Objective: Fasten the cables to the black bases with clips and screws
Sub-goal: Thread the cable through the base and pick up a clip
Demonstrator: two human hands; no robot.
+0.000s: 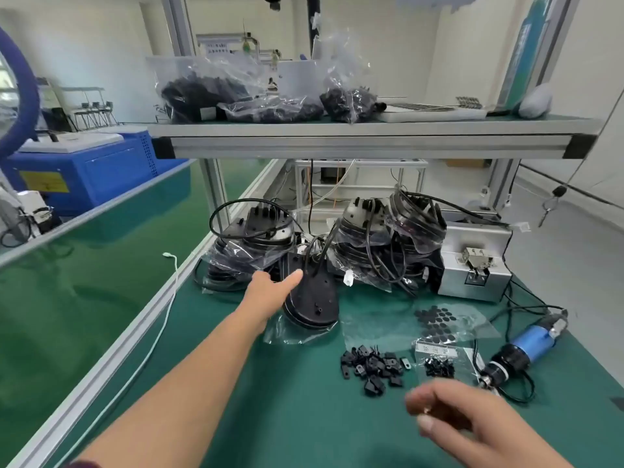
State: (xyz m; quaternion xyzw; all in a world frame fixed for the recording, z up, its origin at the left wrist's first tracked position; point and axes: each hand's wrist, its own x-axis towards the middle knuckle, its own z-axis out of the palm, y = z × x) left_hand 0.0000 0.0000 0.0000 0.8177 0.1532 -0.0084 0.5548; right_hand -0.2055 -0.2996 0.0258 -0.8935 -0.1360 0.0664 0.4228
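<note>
The base [312, 300] is a black, rounded, pear-shaped plate, its face dotted with small holes and studs; it stands tilted on its edge on the green mat [287, 417], mid-bench, its lower rim on a clear bag [290, 332]; one black cable [314, 246] rises from its top in a loop; the left hand [270, 292] holds it, thumb laid across the face, fingers hidden behind the edge; the right hand [449, 417] hangs low over the near mat, blurred, fingers curled, and I cannot tell whether it holds anything; behind the base lie three heaps [361, 238] of bagged bases with coiled cables; just right of the base, one loose pile of black clips [371, 366], too bunched to count; beside it one small bag of screws [439, 366]; above that one sheet of round black pads [435, 324]; at the far right one blue driver [526, 346] and one metal box [476, 265].
</note>
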